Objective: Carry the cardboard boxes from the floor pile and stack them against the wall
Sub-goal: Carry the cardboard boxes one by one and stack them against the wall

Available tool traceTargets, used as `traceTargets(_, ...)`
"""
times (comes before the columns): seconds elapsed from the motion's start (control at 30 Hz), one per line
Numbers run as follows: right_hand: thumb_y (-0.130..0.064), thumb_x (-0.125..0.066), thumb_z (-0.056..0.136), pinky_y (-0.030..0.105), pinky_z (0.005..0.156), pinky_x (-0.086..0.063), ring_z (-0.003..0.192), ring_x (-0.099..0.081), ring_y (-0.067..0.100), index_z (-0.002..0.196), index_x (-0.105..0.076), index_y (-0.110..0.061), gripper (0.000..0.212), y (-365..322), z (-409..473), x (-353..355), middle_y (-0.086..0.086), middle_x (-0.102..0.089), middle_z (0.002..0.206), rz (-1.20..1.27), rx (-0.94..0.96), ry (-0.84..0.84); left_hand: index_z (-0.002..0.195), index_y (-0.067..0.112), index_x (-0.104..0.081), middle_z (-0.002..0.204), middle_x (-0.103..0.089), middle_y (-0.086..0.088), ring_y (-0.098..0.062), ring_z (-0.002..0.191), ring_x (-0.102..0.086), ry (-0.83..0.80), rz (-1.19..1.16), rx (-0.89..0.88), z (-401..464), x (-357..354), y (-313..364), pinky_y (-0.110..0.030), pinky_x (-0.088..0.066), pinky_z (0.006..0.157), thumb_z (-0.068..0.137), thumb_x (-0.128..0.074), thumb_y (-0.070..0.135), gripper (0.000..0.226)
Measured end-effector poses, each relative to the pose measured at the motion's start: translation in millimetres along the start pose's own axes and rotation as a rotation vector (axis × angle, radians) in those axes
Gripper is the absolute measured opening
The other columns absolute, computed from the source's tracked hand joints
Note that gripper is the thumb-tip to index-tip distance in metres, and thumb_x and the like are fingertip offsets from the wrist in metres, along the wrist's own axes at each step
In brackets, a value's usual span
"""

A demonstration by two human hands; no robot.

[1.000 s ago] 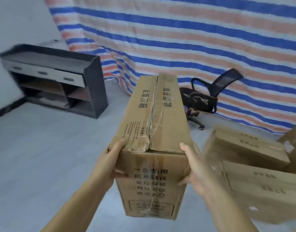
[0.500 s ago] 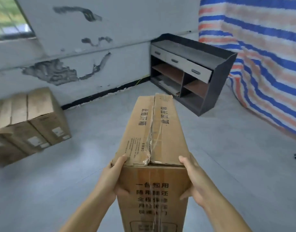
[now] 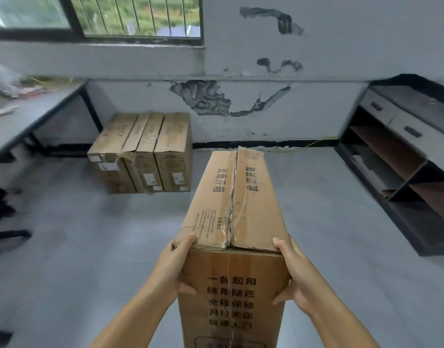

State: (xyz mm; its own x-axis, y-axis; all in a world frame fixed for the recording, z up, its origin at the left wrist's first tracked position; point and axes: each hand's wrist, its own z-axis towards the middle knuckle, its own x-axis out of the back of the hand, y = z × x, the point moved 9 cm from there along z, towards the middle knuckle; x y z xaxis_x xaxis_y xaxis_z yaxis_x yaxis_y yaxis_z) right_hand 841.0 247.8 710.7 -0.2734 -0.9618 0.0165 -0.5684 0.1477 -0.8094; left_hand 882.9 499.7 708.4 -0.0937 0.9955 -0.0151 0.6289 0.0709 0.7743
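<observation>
I carry a long cardboard box with printed black characters and torn tape along its top seam, held out in front of me above the floor. My left hand grips its near left edge, thumb on the front face. My right hand grips the near right edge the same way. Ahead to the left, several similar boxes stand side by side on the floor against the white wall.
A grey table with clutter stands at the left, close to the stacked boxes. A dark shelf unit with drawers lines the right wall. A black chair base shows at the left edge. Grey floor lies between me and the wall.
The view has swung left, from the striped tarp and floor pile to the wall. The stacked boxes now sit ahead and closer. Both hands keep the same hold on the box.
</observation>
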Motion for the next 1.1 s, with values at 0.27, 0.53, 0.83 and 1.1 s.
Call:
traceTargets(0.27, -0.048, -0.043, 0.095, 0.056, 0.053, -0.055, 0.109, -0.056, 0.032, 0.137, -0.038, -0.047, 0.042, -103.3, 140.5, -51.7, -0.004, -0.053, 0.130, -0.088, -0.047, -0.074, 0.109, 0.029, -0.057, 0.109, -0.054, 0.008, -0.019, 0.094, -0.052, 0.087, -0.091, 0.028, 122.4, -8.0, 95.5, -0.060, -0.056, 0.063, 0.088, -0.061, 0.044, 0.026)
traceTargets(0.53, -0.045, -0.042, 0.097, 0.057, 0.051, -0.054, 0.097, -0.062, 0.025, 0.135, -0.041, -0.048, 0.039, -196.2, 257.1, -103.9, -0.010, -0.057, 0.123, -0.138, -0.011, -0.101, 0.098, 0.037, -0.059, 0.101, -0.055, 0.014, -0.014, 0.087, -0.051, 0.082, -0.143, 0.028, 240.8, -13.5, 180.9, -0.058, -0.056, 0.061, 0.089, -0.059, 0.041, 0.010)
traceTargets(0.83, -0.047, -0.045, 0.095, 0.063, 0.056, -0.053, 0.111, -0.056, 0.037, 0.139, -0.037, -0.045, 0.045, -289.6, 396.2, -171.4, -0.003, -0.049, 0.138, -0.037, -0.041, -0.016, 0.120, 0.038, -0.058, 0.117, -0.052, 0.010, -0.020, 0.104, -0.044, -0.034, -0.084, 0.021, 405.7, -16.5, 312.3, -0.064, -0.054, 0.066, 0.087, -0.061, 0.043, 0.034)
traceTargets(1.1, -0.045, -0.045, 0.095, 0.054, 0.052, -0.054, 0.099, -0.062, 0.032, 0.141, -0.037, -0.041, 0.047, -360.9, 519.4, -186.8, 0.001, -0.054, 0.132, 0.028, -0.049, 0.028, 0.123, 0.037, -0.054, 0.129, -0.050, 0.006, -0.025, 0.116, -0.045, -0.046, -0.040, 0.031, 525.0, -56.3, 399.8, -0.059, -0.054, 0.073, 0.086, -0.061, 0.043, 0.038)
